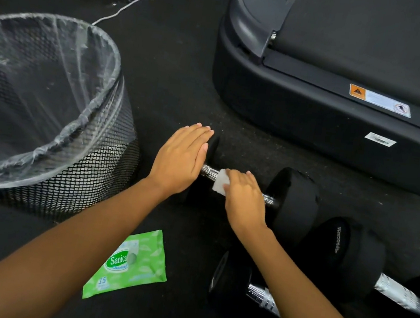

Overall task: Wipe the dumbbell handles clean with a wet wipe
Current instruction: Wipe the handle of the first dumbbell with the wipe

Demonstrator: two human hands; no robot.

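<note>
The right hand (244, 196) is curled over a folded white wet wipe (220, 182) and presses it onto the chrome handle (209, 170) of a dumbbell (295, 200) lying on the floor. Whether the fingers close fully under the bar is hidden. The left hand (180, 160) lies flat, fingers straight, on the dumbbell's left head, holding nothing.

The wiping of this handle appears to be in progress. The next move calls for sliding the wipe towards the bare stretch beside the left hand, perhaps rolling the bar. A second dumbbell (344, 255) and a third dumbbell (229, 278) wait just beside the right forearm. The green wipe pack (128, 264) lies under the left forearm.
</note>
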